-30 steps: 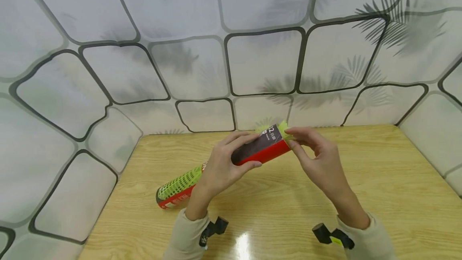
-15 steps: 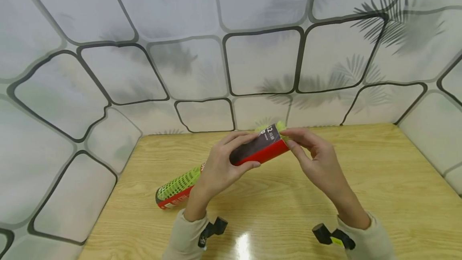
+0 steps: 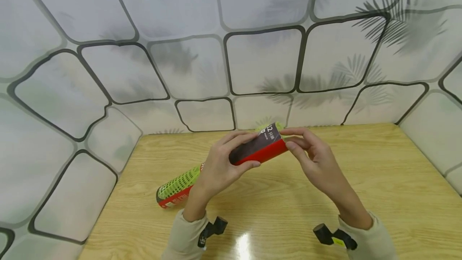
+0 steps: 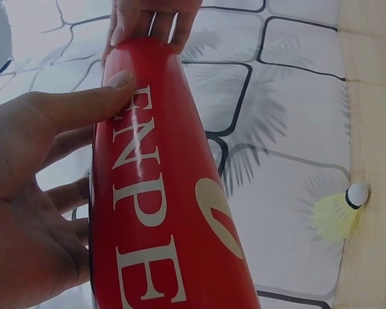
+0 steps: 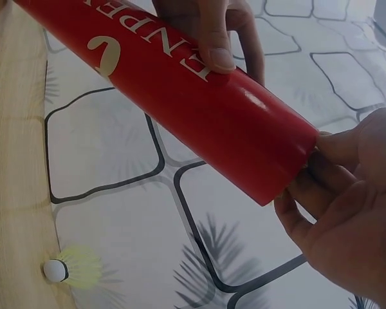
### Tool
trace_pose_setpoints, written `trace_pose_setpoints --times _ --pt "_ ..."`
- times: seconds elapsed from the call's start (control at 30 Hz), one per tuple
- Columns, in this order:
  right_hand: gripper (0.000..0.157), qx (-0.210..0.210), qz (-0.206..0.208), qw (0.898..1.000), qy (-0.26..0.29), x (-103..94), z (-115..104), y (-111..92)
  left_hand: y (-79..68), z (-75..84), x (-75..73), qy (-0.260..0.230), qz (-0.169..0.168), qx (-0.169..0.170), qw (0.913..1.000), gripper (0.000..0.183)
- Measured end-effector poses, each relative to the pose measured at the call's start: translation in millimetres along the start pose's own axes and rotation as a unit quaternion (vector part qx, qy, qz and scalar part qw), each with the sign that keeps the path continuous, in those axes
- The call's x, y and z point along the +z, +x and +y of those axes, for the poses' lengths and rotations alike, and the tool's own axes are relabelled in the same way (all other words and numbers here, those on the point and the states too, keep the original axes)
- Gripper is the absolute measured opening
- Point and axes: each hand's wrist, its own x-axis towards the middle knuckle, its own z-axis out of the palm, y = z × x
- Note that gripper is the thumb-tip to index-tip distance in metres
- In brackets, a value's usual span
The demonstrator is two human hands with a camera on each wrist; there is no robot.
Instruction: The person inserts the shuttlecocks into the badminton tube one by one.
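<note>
A red and black shuttlecock tube (image 3: 265, 153) slants up to the right above the table, its side window showing yellow-green netted skirts lower down. My left hand (image 3: 219, 167) grips it around the middle, thumb on the red side and fingers over the black panel. At the tube's upper right mouth is my right hand (image 3: 319, 163), its thumb and fingers gathered at the rim, with a finger reaching inside in the right wrist view. A yellow-green skirt edge of a shuttlecock (image 3: 279, 125) shows at this mouth; the rest of it is hidden in the tube and behind fingers.
Another yellow shuttlecock (image 5: 77, 267) with a white head lies at the table's back edge by the wall. The wood-grain table (image 3: 288, 220) is backed by a patterned wall (image 3: 265, 63) just behind the tube. Side walls flank it.
The shuttlecock skirt at the tube's mouth sticks out less than before. My right hand has shifted slightly left, closer to the rim. The left hand and tube have barely moved.
</note>
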Motion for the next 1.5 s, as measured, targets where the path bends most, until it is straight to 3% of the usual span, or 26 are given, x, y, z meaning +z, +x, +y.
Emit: trace_pose_setpoints --times 0.53,0.73,1.07,1.27,1.4,1.5 --pt "0.031 -0.014 -0.079 0.992 0.100 -2.7 8 7 2.5 -0.2 -3.9 -0.002 0.009 0.009 0.9999 0.059" --pt "0.029 -0.005 -0.094 0.990 0.103 -2.7 12 9 3.5 -0.9 -3.8 0.005 0.010 0.009 0.9999 0.059" --pt "0.028 0.012 -0.047 0.996 0.070 1.4 20 9 0.0 -8.1 -1.3 0.008 0.004 -0.028 0.9996 0.059" --pt "0.025 -0.026 0.007 0.997 0.070 -3.9 23 13 -3.6 -13.6 -6.0 0.001 0.014 -0.049 0.9987 0.061" --pt "0.027 -0.043 0.021 0.996 0.078 -9.4 29 15 -5.6 -18.5 -13.6 0.000 0.025 -0.061 0.9978 0.063" --pt "0.029 -0.040 0.028 0.997 0.056 -12.1 34 17 -5.5 -23.5 -19.8 0.001 0.034 -0.062 0.9975 0.063"
